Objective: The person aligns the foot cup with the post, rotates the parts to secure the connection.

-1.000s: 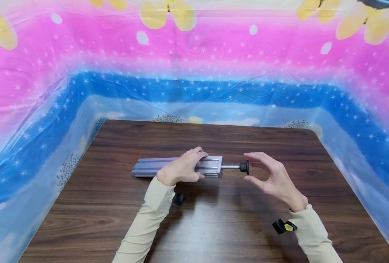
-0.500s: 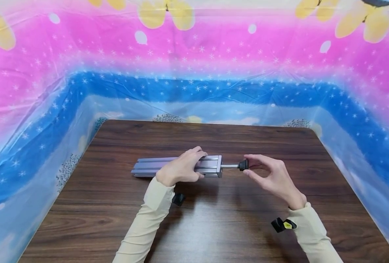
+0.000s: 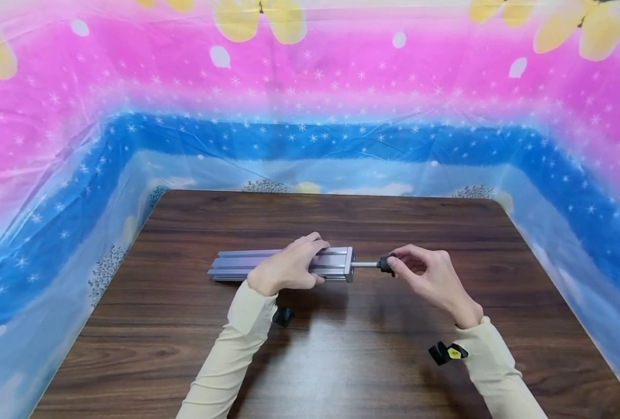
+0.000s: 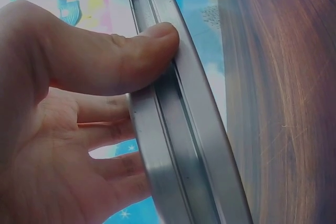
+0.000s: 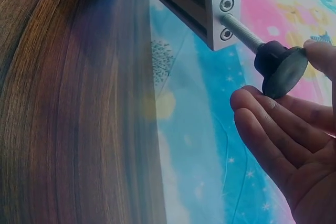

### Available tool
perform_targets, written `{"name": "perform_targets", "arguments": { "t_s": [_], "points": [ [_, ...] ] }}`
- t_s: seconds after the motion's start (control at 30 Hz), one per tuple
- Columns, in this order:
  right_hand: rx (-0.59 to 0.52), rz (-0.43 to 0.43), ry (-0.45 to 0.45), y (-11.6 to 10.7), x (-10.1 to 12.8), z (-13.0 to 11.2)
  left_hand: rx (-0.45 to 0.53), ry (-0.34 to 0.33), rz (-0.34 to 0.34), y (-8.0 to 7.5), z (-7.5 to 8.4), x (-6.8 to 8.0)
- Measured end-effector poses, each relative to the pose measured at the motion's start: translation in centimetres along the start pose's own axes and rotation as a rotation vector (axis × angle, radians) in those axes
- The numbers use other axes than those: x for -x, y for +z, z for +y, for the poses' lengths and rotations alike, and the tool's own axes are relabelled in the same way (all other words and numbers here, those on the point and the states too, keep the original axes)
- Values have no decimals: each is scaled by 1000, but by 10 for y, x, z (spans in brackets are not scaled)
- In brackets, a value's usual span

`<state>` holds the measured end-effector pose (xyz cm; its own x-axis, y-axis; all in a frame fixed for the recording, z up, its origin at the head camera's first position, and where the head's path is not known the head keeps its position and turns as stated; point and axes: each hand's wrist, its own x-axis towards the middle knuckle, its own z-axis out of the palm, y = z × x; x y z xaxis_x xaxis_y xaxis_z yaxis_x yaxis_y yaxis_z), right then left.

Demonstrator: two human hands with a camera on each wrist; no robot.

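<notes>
A silver slotted aluminium profile [image 3: 237, 265] lies lengthwise across the table, its left end low and its right end seemingly raised. My left hand [image 3: 289, 267] grips it near the right end, thumb [image 4: 152, 51] over the slot and fingers round the far side. A threaded rod [image 3: 364, 265] sticks out from the end plate [image 5: 224, 14], which has two socket screws. On the rod sits a black levelling foot [image 5: 286, 72] with a round base. My right hand [image 3: 435, 279] pinches the foot's rim between thumb and fingers.
The dark wood-grain table [image 3: 148, 349] runs back to a printed cloth [image 3: 310, 139] hung along the far side and both flanks. Each wrist carries a small black device [image 3: 282, 316] below its cream sleeve [image 3: 226, 366].
My right hand has moved left and its thumb and fingers have come together on the levelling foot's rim, from apart around it. The left hand and profile look still.
</notes>
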<state>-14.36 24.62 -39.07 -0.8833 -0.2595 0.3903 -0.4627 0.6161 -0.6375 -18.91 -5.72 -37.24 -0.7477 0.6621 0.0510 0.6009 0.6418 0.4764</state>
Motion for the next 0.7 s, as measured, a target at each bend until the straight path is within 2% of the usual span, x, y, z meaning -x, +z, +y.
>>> {"name": "perform_targets", "arguments": {
  "t_s": [0.17, 0.47, 0.57, 0.7],
  "points": [
    [3, -26, -31, -2, 0, 0, 5, 6, 7, -1, 0, 0],
    [42, -1, -308, -4, 2, 1, 3, 18, 8, -3, 2, 0],
    [10, 11, -340, -4, 1, -1, -2, 23, 9, -3, 2, 0],
    [-42, 17, -336, -4, 0, -3, -3, 22, 8, -3, 2, 0]
  ]
}}
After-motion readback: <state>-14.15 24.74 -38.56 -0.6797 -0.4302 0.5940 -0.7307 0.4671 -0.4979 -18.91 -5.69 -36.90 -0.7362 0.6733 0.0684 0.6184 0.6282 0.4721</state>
